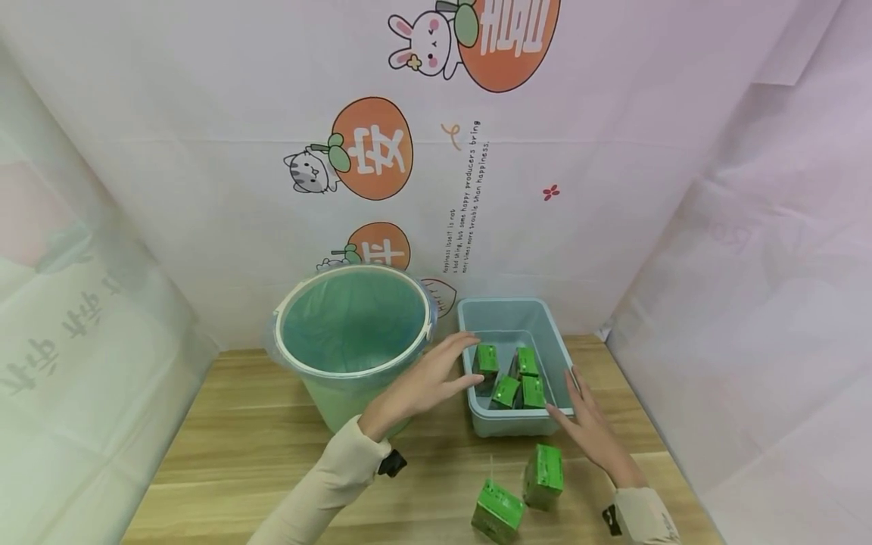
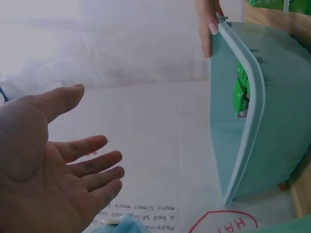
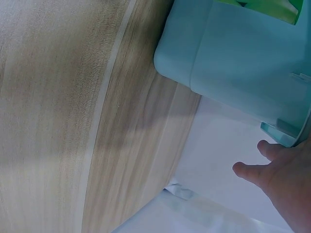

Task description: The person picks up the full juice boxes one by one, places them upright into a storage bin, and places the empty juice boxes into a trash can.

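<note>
A light-blue plastic bin (image 1: 500, 301) stands on the wooden table, with several small green-topped cartons (image 1: 506, 392) inside. My left hand (image 1: 432, 381) hovers at its left rim, fingers spread and holding nothing. In the left wrist view the left hand (image 2: 58, 170) is apart from the bin (image 2: 286, 111), palm showing. At the bin's near right corner, my right hand (image 1: 591, 425) has its fingers along the right rim and its thumb by the front rim. From the right wrist, two extended fingers of this hand (image 3: 286, 170) show just below the rim.
Left of the bin stands a large green bucket (image 1: 320, 393) with a pale rim and a clear liner. Two more green-topped cartons, one upright (image 1: 545, 473) and one tilted (image 1: 499, 509), are on the table in front. Printed cloth (image 1: 518, 227) hangs behind and at both sides.
</note>
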